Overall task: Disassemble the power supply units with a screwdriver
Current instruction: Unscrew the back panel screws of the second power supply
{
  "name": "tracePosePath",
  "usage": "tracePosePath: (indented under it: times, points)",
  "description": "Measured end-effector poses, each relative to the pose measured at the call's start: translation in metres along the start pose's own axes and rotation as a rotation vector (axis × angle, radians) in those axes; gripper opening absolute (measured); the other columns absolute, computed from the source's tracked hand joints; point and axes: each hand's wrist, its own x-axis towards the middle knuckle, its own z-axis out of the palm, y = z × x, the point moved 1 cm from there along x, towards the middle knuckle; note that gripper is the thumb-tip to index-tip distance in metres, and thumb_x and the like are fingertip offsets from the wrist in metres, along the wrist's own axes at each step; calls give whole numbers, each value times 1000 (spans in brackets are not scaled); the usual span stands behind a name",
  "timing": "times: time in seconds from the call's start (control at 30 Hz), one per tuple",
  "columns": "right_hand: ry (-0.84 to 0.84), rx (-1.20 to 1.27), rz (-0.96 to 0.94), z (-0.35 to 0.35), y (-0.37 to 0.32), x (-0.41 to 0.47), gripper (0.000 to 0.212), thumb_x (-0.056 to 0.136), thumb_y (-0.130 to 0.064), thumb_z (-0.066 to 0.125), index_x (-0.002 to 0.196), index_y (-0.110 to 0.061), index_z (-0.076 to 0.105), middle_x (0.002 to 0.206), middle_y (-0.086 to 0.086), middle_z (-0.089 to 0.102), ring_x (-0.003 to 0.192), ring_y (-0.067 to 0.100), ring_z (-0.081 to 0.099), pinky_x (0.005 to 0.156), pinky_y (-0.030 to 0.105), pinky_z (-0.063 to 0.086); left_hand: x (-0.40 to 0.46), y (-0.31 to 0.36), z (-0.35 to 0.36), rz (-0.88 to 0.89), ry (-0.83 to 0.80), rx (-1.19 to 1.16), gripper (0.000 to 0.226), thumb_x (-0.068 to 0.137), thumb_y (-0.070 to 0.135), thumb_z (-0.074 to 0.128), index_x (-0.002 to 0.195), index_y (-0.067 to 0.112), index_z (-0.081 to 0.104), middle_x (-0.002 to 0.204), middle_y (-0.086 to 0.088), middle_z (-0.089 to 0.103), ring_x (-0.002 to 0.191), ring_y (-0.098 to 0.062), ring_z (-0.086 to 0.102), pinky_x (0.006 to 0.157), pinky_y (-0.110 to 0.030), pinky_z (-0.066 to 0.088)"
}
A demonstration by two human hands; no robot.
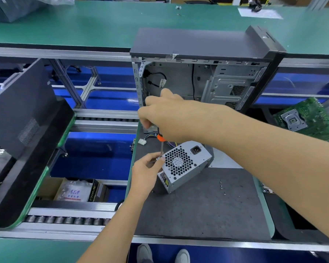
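A grey metal power supply unit [186, 166] with a honeycomb fan grille and a black power socket lies tilted on the dark mat [207, 205]. Its coloured cables and a white connector [142, 142] trail toward the back left. My right hand [165, 114] is closed around the handle of an orange-collared screwdriver [161, 144], whose shaft points down at the unit's upper left corner. My left hand [146, 168] pinches that corner and the shaft's tip between thumb and fingers. The tip itself is hidden.
An open, emptied computer case [207, 73] stands behind the mat. A green motherboard [310, 118] lies at the right. Loose screws [221, 186] rest on the mat. Another dark case [23, 120] sits on the left pallet over the roller conveyor [65, 219].
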Motion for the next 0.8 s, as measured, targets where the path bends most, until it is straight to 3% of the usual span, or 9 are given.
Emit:
tracePosePath:
  times: [0.2,0.33,0.47,0.63,0.8]
  points:
    - [-5,82,39,2,17,-4,39,89,0,47,112,-31,52,112,-5,43,102,24,35,74,42,45,3,0,-5,85,-13,137,9,89,24,74,93,32,78,91,15,77,86,-4,73,79,-24,59]
    - [20,111,39,-1,29,-11,32,90,-6,50,113,-29,52,107,-7,42,99,20,33,75,41,45,7,7,-7,132,-28,223,16,89,21,75,85,37,75,83,16,76,81,-6,72,79,-28,60]
    - [21,175,59,-3,40,-15,28,92,-11,53,114,-29,53,111,-5,47,100,19,33,78,36,41,13,14,-9,170,-39,380,24,90,22,73,79,43,70,79,9,74,79,-27,68,75,-41,56]
    - [103,262,76,-9,52,-20,24,89,-17,59,108,-31,54,104,-6,48,98,17,43,81,31,41,15,22,-12,278,22,341,27,93,16,69,82,41,67,83,17,73,82,-5,69,72,-10,49]
    - [217,372,134,-5,72,-26,24,87,-19,64,107,-30,58,105,-4,56,94,15,53,80,29,43,12,2,-32,254,73,365,22,91,15,71,82,35,71,82,14,73,80,-6,67,76,-14,50]
